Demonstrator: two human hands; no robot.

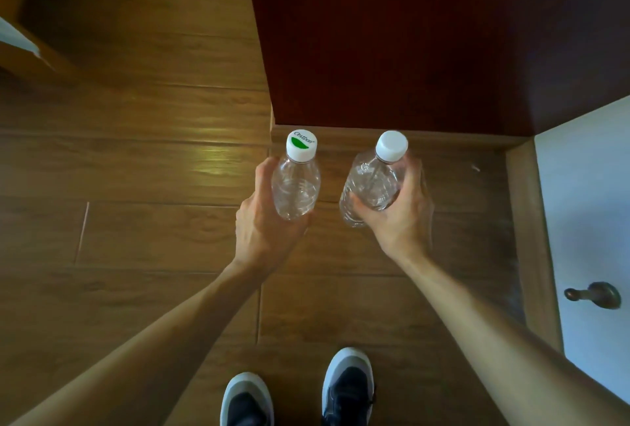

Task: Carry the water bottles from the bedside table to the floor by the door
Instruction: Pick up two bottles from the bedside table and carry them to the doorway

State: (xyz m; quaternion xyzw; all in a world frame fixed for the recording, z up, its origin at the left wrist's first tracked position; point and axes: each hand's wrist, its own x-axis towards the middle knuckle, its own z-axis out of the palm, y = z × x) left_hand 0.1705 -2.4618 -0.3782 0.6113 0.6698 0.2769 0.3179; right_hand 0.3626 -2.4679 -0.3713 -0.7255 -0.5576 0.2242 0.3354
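I look straight down at two clear plastic water bottles with white caps. The left bottle [296,183], whose cap bears a green leaf mark, is gripped around its body by my left hand [264,221]. My right hand [397,214] is wrapped around the right bottle [371,183], which has a plain white cap and tilts slightly to the right. Both bottles are over the wooden floor [136,159], just in front of a dark red-brown door [409,33]. I cannot tell whether their bases touch the floor.
A wooden threshold strip [375,137] runs along the door's foot. A white wall [586,204] with a wooden skirting and a dark door stopper [593,295] stands at the right. My two shoes [296,395] are at the bottom. A cardboard box [20,16] sits top left.
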